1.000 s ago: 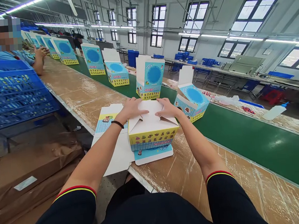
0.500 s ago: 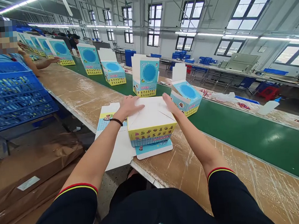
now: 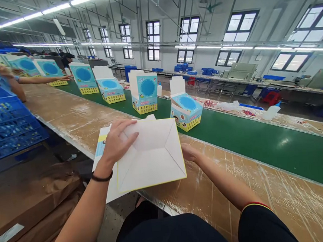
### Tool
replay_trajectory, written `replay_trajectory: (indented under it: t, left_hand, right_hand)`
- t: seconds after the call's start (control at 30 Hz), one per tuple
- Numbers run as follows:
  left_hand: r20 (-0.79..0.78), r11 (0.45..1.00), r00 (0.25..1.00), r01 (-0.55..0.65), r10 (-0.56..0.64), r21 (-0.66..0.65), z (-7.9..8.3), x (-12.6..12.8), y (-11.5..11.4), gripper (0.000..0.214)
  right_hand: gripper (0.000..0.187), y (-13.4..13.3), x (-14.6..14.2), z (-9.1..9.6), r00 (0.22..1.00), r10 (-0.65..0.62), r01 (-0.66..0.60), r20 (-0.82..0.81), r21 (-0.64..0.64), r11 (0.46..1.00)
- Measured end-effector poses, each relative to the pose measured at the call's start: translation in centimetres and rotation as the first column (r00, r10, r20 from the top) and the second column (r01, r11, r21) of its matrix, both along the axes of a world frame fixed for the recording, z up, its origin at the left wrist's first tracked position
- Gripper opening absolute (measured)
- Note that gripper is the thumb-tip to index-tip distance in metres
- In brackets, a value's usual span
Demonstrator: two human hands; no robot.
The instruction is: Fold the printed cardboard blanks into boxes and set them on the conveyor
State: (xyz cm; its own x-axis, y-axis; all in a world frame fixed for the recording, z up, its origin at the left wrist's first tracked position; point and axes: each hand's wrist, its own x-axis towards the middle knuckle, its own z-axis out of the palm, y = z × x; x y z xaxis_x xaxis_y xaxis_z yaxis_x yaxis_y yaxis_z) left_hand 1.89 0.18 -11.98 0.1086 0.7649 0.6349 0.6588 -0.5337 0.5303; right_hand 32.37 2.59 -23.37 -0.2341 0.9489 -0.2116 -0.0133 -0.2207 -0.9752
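A cardboard box [image 3: 153, 157] is tilted toward me, its white folded base with crossing flap seams facing up at me. My left hand [image 3: 119, 139] grips its upper left side, the thumb lying across the white base. At the box's right edge is my right hand [image 3: 189, 151], pressed against the side, with its fingertips hidden behind the box. Under and left of the box, a flat printed carton sheet [image 3: 98, 148] lies at the table's edge, mostly covered.
On the green conveyor belt [image 3: 235, 141] stand several printed boxes, among them an open-lidded box [image 3: 187, 109] and an upright box [image 3: 144, 94]. A blue crate [image 3: 7, 122] stands at left, near a co-worker's outstretched arm [image 3: 43, 79]. A white bottle [image 3: 272, 111] is beyond the belt.
The box has been tipped up so its base turns toward me. My right hand has slid from its far corner down to its right side. The view has shifted right.
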Motion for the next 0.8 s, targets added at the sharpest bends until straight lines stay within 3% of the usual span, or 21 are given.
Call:
replay_trajectory:
  t: [0.13,0.23,0.3,0.43,0.53,0.6,0.67,0.73,0.8]
  left_hand:
    - [0.111,0.993,0.994,-0.024,0.011,0.118,-0.1,-0.3,-3.2,0.033]
    - [0.176,0.956,0.984,-0.087,0.037,0.281,-0.7,-0.9,-4.3,0.025]
    - [0.186,0.941,0.978,-0.148,0.094,0.304,-1.4,-1.4,-4.5,0.024]
    - [0.144,0.943,0.953,-0.29,0.268,0.165,-3.9,-3.1,-4.0,0.027]
    - [0.093,0.927,0.926,-0.371,0.366,0.048,-6.2,-4.7,-3.0,0.03]
    - [0.042,0.913,0.912,-0.406,0.407,-0.028,-7.7,-5.6,-2.3,0.034]
    - [-0.014,0.896,0.903,-0.428,0.429,-0.116,-9.0,-6.4,-1.7,0.038]
    - [-0.066,0.863,0.886,-0.462,0.458,-0.206,-10.2,-6.8,-1.2,0.042]
    - [-0.123,0.809,0.856,-0.515,0.502,-0.282,-11.4,-7.2,-1.0,0.047]
  right_hand:
    - [0.065,-1.4,0.3,1.5,0.99,-0.133,0.135,-0.044,0.048,0.99]
    - [0.063,-3.8,2.2,4.7,0.967,-0.23,0.248,-0.106,0.212,0.945]
    - [0.057,-6.3,4.2,7.5,0.945,-0.305,0.326,-0.116,0.349,0.879]
    - [0.046,-11.1,9.6,12.2,0.836,-0.548,0.45,0.011,0.559,0.697]
    - [0.038,-11.6,14.1,13.7,0.605,-0.772,0.437,0.193,0.73,0.525]
    - [0.027,-10.1,17.1,13.8,0.375,-0.862,0.376,0.342,0.794,0.478]
    - [0.017,-8.1,20.0,13.6,0.105,-0.858,0.326,0.503,0.797,0.508]
    - [0.017,-6.5,22.5,13.1,-0.125,-0.759,0.308,0.639,0.752,0.582]
    - [0.022,-5.7,24.6,12.4,-0.233,-0.675,0.307,0.7,0.712,0.632]
